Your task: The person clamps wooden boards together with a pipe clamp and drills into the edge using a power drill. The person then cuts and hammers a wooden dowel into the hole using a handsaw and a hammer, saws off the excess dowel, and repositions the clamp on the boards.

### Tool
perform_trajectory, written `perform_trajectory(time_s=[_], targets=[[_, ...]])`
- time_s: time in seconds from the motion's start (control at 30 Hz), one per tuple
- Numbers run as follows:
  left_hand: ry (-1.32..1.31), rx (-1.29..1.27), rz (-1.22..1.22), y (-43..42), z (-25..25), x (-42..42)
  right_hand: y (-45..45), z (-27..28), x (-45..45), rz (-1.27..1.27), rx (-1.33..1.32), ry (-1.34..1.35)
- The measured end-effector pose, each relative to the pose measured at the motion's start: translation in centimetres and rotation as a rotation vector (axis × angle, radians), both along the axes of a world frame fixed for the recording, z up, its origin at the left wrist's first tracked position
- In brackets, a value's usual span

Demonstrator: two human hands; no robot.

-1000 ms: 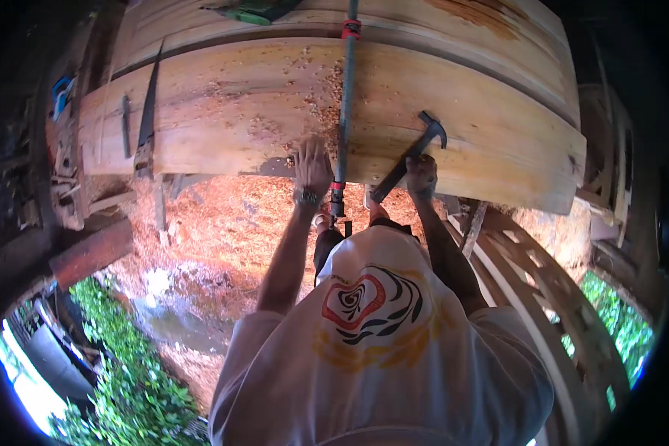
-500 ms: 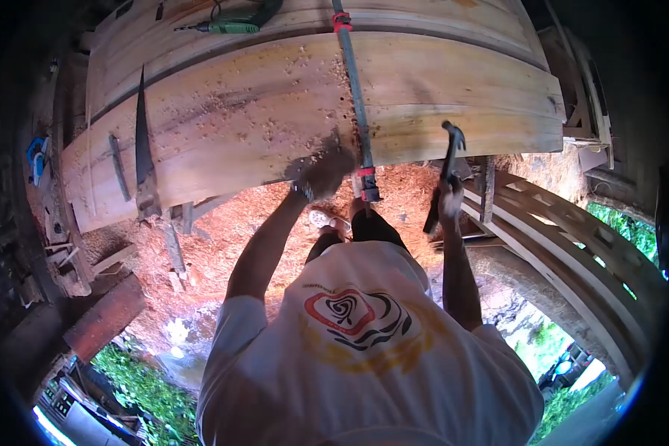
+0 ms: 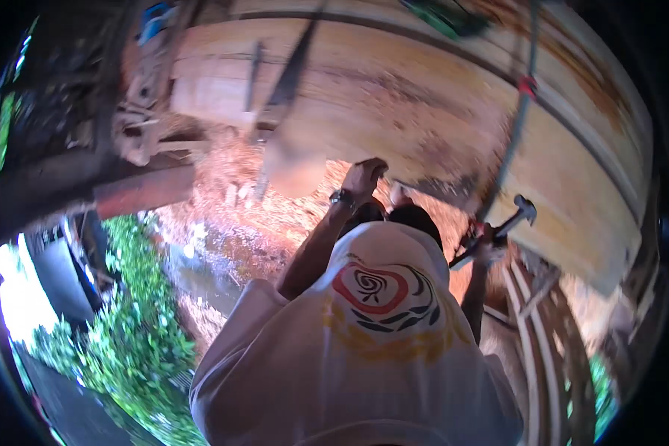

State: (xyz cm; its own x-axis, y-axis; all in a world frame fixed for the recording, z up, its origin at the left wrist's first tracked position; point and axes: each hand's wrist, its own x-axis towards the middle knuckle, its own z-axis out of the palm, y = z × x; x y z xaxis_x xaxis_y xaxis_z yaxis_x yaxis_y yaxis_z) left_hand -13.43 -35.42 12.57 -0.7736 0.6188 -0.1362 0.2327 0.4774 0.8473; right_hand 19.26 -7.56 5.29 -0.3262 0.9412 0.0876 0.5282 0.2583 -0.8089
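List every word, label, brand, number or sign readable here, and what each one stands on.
No text can be read.
White T-shirt: printed emblem; any lettering is too small or blurred.
Green drill: too blurred to read.
Claw hammer: no lettering discernible.

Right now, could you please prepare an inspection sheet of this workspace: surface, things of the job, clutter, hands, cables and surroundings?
Surface: wooden board, partly blurred, with wood chips scattered over it.
Job's things: hammer, held; bar clamp lying across the board.
Clutter: saw and a thin dark bar on the board; green power tool beyond it.
Hands: right hand grips the hammer; left hand is by the board's near edge, no tool seen in it, contact unclear.
Cables: nothing seen.
Surroundings: leafy plants at lower left.
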Motion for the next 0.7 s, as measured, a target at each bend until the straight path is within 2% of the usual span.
perform_trajectory(time_s=[0.07,0.13,0.17,0.2,0.27,0.3,0.4,0.43,0.47,0.5,0.53,0.57,0.6,0.67,0.7], targets=[[0.010,-0.235,0.091,-4.9,0.3,-2.8,0.2,8.0,-8.8,0.149,-0.317,0.143],[0.108,-0.224,0.258,-10.7,-1.8,-5.5,1.0,9.7,-12.3,0.165,-0.433,0.063],[0.191,-0.267,0.308,-13.8,-3.0,-7.2,2.3,6.7,-12.6,0.184,-0.461,0.086],[0.268,-0.314,0.354,-16.5,-3.6,-9.1,2.6,5.4,-13.0,0.245,-0.280,0.051],[0.271,-0.247,0.550,-19.0,0.1,-13.7,2.4,4.2,-15.2,0.361,0.086,-0.007],[0.329,-0.200,0.533,-21.7,-0.8,-16.7,0.6,7.2,-16.8,0.258,-0.273,0.012],[0.461,-0.172,0.450,-27.5,-2.1,-26.5,-0.2,4.9,-17.0,0.316,-0.189,-0.039],[0.214,-0.144,0.549,-27.9,-0.9,-29.2,-1.2,5.6,-17.4,0.362,-0.120,-0.099],[0.131,-0.023,0.583,-29.2,-1.9,-32.5,-2.7,6.4,-17.7,0.287,-0.227,-0.148],[0.181,-0.027,0.573,-31.2,-4.6,-36.6,-4.9,8.1,-18.6,0.208,-0.332,-0.189],[0.116,-0.091,0.552,-32.3,-4.9,-39.9,-7.1,9.7,-19.3,0.131,-0.442,-0.236],[0.159,-0.121,0.557,-33.0,-5.1,-42.5,-9.1,10.9,-19.8,0.114,-0.366,-0.355],[0.311,-0.195,0.541,-34.4,-6.4,-45.4,-10.6,10.4,-18.8,0.113,-0.353,-0.368],[0.450,-0.506,0.616,-34.8,-6.2,-49.6,-13.3,8.1,-16.1,0.114,-0.321,-0.374],[0.554,-0.507,0.619,-35.1,-6.9,-51.3,-14.9,7.9,-15.3,0.069,-0.368,-0.362]])
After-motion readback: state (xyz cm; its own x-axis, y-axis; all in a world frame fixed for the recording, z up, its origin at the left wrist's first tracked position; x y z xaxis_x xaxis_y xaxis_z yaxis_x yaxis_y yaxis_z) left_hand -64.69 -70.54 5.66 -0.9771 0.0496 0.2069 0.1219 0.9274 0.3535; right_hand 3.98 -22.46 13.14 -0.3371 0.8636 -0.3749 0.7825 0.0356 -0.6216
